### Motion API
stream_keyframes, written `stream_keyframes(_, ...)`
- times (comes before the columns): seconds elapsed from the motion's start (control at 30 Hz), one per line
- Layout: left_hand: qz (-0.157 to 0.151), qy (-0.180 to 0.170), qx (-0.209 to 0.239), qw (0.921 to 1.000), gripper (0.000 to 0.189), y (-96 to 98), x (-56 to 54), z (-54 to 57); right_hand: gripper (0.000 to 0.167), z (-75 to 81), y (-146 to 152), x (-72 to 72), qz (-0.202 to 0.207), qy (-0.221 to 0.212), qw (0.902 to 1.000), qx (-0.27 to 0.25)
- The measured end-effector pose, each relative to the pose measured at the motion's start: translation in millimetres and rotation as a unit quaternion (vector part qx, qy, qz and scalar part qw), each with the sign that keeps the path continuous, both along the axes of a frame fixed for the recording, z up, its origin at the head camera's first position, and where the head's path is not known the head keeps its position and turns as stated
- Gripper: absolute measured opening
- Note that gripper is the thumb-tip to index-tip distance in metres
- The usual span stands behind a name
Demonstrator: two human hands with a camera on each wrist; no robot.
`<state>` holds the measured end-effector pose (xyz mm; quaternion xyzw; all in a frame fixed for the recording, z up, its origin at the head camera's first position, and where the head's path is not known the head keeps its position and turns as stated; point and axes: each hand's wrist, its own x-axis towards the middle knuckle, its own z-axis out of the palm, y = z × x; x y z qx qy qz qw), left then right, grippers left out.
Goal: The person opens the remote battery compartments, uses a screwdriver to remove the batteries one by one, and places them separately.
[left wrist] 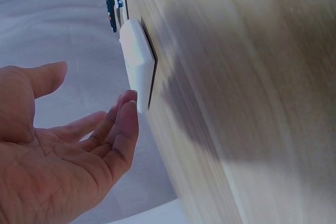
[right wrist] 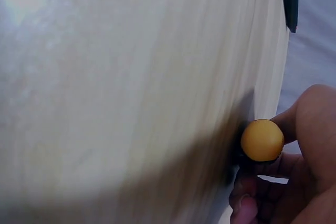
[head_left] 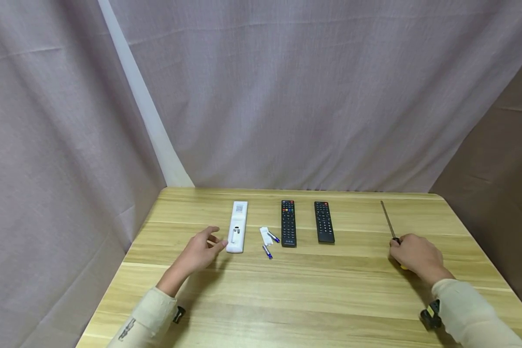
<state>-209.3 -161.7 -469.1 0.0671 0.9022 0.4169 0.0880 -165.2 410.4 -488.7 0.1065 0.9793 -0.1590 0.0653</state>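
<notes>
Face down on the table lies a white remote control (head_left: 239, 217), its battery compartment uncovered at the near end. Beside its left edge, my left hand (head_left: 202, 250) hovers with relaxed fingers, thumb towards the remote and nothing in its grasp. In the left wrist view the fingertips (left wrist: 128, 100) overlap the end of the white remote (left wrist: 137, 59). Far to the right, my right hand (head_left: 417, 253) grips a screwdriver (head_left: 388, 220) by its handle, the long shaft pointing away. The handle's round yellow end (right wrist: 262, 140) shows between thumb and fingers in the right wrist view.
A small white battery cover (head_left: 266, 237) lies right of the white remote, with one blue-and-white battery (head_left: 273, 237) against it and another battery (head_left: 267, 252) nearer me. Two black remotes, one (head_left: 289, 224) left and one (head_left: 324, 222) right, lie buttons up. A curtain (head_left: 309, 96) hangs behind the table.
</notes>
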Motion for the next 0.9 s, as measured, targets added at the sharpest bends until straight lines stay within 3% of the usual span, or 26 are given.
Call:
stream_keyframes(0.27, -0.001, 0.002, -0.003, 1.0000, 0.057, 1.0, 0.3, 1.0, 0.050, 4.0, 2, -0.9, 0.016, -0.001, 0.9999, -0.001)
stream_keyframes(0.4, 0.000, 0.000, -0.006, 1.0000, 0.057, 0.7, 0.5, 1.8, 0.057, 15.5, -3, -1.6, 0.004, 0.018, 0.9997, 0.013)
stream_keyframes(0.63, -0.005, 0.013, -0.006, 0.9999, 0.055, 3.3, 1.4, 2.6, 0.057, 42.0, -43, 1.4, 0.024, 0.078, 0.9966, 0.013)
stream_keyframes(0.9, -0.016, 0.022, -0.007, 0.9996, 0.054, 19.5, -2.0, 3.2, 0.053, 50.1, -87, 12.8, 0.058, 0.104, 0.9929, 0.006)
